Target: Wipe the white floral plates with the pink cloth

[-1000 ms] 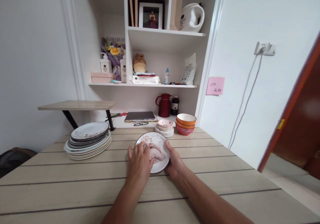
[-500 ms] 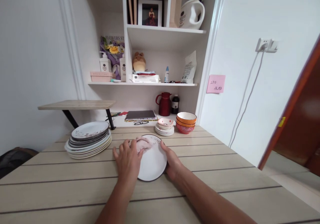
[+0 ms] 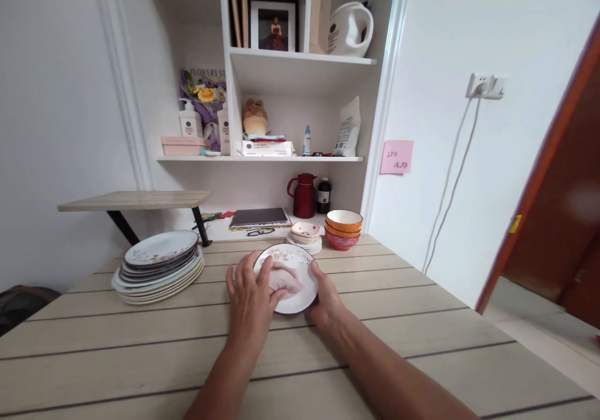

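A white plate [image 3: 304, 292] with a dark rim and a brown floral pattern is held just over the wooden table, its face tipped toward me. My right hand [image 3: 324, 296] grips its right edge, thumb on the face and fingers underneath. Under the fingers of my left hand [image 3: 253, 285] a pale pink cloth [image 3: 285, 277] is pressed onto the plate's face. Part of the cloth is hidden by that hand.
To the left stands a stack of plates [image 3: 162, 264] beside a small raised shelf [image 3: 135, 200]. Behind the held plate are small dishes [image 3: 305, 232] and stacked bowls [image 3: 344, 229]. A red jug [image 3: 304, 196], dark bottle [image 3: 323, 196] and glasses [image 3: 260, 232] lie farther back.
The plate has tilted up and shifted slightly away from me. My left hand has moved the cloth right and down, from the upper left edge to the middle of its face.
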Available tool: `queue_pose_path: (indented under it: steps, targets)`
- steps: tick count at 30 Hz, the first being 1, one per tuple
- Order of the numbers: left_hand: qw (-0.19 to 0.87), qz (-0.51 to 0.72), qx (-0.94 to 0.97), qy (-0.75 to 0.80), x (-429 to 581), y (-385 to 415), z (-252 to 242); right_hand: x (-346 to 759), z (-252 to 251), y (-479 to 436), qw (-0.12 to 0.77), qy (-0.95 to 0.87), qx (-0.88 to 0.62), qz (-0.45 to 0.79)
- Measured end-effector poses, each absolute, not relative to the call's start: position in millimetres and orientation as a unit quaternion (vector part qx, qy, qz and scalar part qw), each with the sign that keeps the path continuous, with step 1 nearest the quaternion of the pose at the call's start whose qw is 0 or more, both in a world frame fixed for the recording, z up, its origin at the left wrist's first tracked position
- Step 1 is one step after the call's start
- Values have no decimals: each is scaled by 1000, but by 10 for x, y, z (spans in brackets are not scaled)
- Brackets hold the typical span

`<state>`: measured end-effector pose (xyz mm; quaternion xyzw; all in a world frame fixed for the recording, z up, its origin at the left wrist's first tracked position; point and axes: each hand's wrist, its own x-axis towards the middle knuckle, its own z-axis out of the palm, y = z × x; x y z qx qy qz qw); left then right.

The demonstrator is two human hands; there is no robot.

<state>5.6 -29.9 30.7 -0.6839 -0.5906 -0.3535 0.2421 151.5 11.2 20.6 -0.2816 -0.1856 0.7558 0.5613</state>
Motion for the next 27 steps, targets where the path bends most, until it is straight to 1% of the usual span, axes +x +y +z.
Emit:
queue_pose_path:
  steps: [2,4,6,7,12,17,23,27]
  targets:
    - [218,-358,-712,-564,31,-283,311,1536,207,134,570,-175,-285,750]
    - [160,-342,-750,-543,12,-262,292,1563,211,158,579,-167,-293,742]
    - [117,-328,-780,-520,8,-245,262,1583,215,174,574,-173,-290,746]
    - [112,-326,-790,-507,12,-241,248,1588,215,178,566,-181,-282,753]
    - [155,-339,-810,-453,87,-260,232,1555,186,154,512,-234,-259,785]
    - [146,-286,-847,-423,137,-278,261,1480,162,96,479,-285,-290,778]
    - [178,-293,-818,-462,101,-241,301,1431,226,29,491,-294,-314,757]
    - [211,-318,-752,-537,-14,-193,322,1404,271,-22,507,-300,-342,732]
